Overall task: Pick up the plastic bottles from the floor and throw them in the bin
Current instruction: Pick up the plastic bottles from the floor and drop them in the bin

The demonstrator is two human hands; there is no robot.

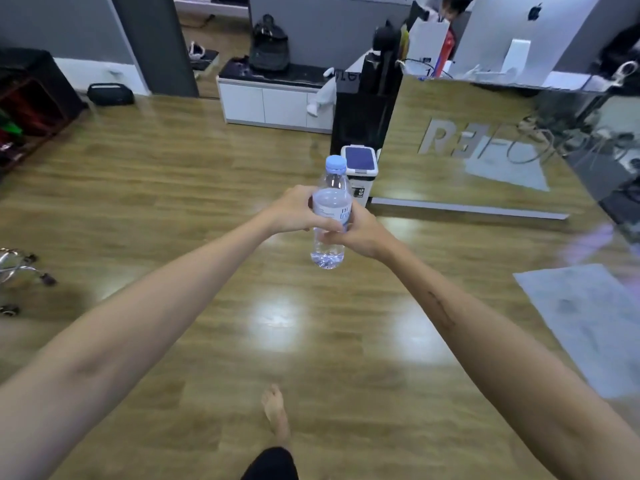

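Clear plastic water bottle with a pale blue cap (329, 216) is being held upright in front of the person, cap up, its long axis standing nearly vertical and well above the wooden floor (173, 188). Left hand (300, 211) is curling around the labelled middle from the left; right hand (356, 233) is wrapping it from the right, slightly lower, so both hands are gripping the one bottle. Small white pedal bin with a dark blue lid (360, 168) is standing straight ahead, beyond the bottle, against the foot of a mirrored counter (467, 147). Lid is looking closed, so the coming move probably requires walking forward and opening it. A bare foot (275, 410) is stepping forward below.
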